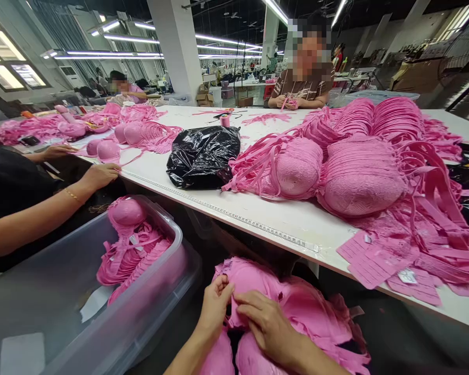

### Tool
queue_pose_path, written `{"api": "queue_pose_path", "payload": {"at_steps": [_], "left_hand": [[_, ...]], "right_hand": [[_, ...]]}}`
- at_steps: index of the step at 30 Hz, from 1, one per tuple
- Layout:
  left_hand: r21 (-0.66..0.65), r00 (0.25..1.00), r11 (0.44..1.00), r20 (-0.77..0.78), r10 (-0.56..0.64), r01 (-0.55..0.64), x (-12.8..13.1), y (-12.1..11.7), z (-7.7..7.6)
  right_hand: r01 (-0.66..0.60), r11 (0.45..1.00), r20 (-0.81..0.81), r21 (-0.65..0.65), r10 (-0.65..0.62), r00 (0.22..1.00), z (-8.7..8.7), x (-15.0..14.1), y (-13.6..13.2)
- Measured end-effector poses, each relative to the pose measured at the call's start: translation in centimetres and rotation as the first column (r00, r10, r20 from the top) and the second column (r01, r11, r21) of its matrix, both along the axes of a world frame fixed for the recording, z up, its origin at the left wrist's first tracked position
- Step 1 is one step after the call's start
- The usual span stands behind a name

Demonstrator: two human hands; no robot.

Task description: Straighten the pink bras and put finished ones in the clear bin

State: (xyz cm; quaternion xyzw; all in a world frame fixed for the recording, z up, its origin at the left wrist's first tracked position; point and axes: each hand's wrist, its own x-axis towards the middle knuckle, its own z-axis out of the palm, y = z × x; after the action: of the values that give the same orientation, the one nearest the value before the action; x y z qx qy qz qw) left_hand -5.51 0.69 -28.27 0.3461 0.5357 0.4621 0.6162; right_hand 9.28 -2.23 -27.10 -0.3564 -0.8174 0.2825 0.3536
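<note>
Pink bras [258, 276] lie in my lap below the table edge, cups upward and overlapping. My left hand [214, 302] pinches the fabric at the left side of the upper bra, thumb against fingertips. Close beside it, my right hand [263, 323] has its fingers curled on the same bra, over the inner edge of the cup. What lies between the right fingertips is too small to make out. A small dark spot shows on the bra to the right of that hand.
A large stack of pink bras [363, 177] covers the right of the white table [258, 208]. A black plastic bag [203, 156] sits left of it. A measuring tape [219, 209] runs along the edge. At left, a plastic bin [172, 271] holds bras, beside a co-worker's arm [50, 213].
</note>
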Motion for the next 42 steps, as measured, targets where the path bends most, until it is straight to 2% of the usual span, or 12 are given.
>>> {"api": "queue_pose_path", "payload": {"at_steps": [4,8,10,12,15,20,26,31,35,39,40,42], "left_hand": [[0.016,0.999,1.0,-0.049,0.015,-0.014,-0.2,0.1,-0.1],[0.002,1.0,1.0,-0.02,-0.004,0.004,-0.3,0.1,0.4],[-0.013,1.0,1.0,-0.006,-0.013,0.013,-0.5,0.1,0.5],[-0.025,1.0,0.999,0.015,-0.026,0.027,-0.7,0.3,0.5],[-0.051,0.991,0.995,0.111,-0.08,0.086,-0.9,0.6,0.5],[-0.055,0.97,0.99,0.212,-0.116,0.13,-0.6,0.9,0.9],[0.029,0.989,0.993,-0.102,-0.11,0.113,-0.8,1.2,0.6],[0.033,0.995,0.998,-0.075,-0.059,0.061,-1.2,1.7,0.2],[0.032,0.998,0.998,-0.012,-0.054,0.055,-0.8,1.6,1.1],[-0.051,0.957,0.958,0.081,-0.278,0.283,-0.3,0.6,1.8],[-0.078,0.943,0.942,0.096,-0.32,0.327,-0.3,0.3,1.8],[-0.107,0.943,0.937,0.061,-0.327,0.332,-0.3,-0.1,1.3]], "right_hand": [[-0.02,1.0,-0.044,0.01,0.021,0.999,0.4,1.3,0.4],[0.281,0.96,-0.009,0.008,-0.281,0.96,0.1,4.2,2.2],[0.44,0.89,0.144,-0.117,-0.423,0.894,-0.2,5.7,3.0],[0.498,0.829,0.275,-0.253,-0.432,0.859,-0.4,6.7,3.4],[0.45,0.79,0.326,-0.417,-0.332,0.885,-0.1,7.1,4.0],[0.359,0.755,0.284,-0.548,-0.235,0.929,1.5,6.0,5.2],[0.184,0.716,0.108,-0.673,-0.151,0.983,2.9,5.6,6.0],[-0.042,0.571,-0.087,-0.82,-0.052,0.995,3.3,5.7,6.0],[-0.112,0.533,-0.162,-0.839,-0.047,0.986,2.7,5.5,6.4],[-0.123,0.433,-0.167,-0.893,-0.064,0.984,2.0,5.6,6.9],[-0.122,0.435,-0.163,-0.892,-0.058,0.985,1.9,5.8,6.9],[-0.099,0.513,-0.13,-0.853,-0.025,0.991,1.9,5.9,6.9]]}}
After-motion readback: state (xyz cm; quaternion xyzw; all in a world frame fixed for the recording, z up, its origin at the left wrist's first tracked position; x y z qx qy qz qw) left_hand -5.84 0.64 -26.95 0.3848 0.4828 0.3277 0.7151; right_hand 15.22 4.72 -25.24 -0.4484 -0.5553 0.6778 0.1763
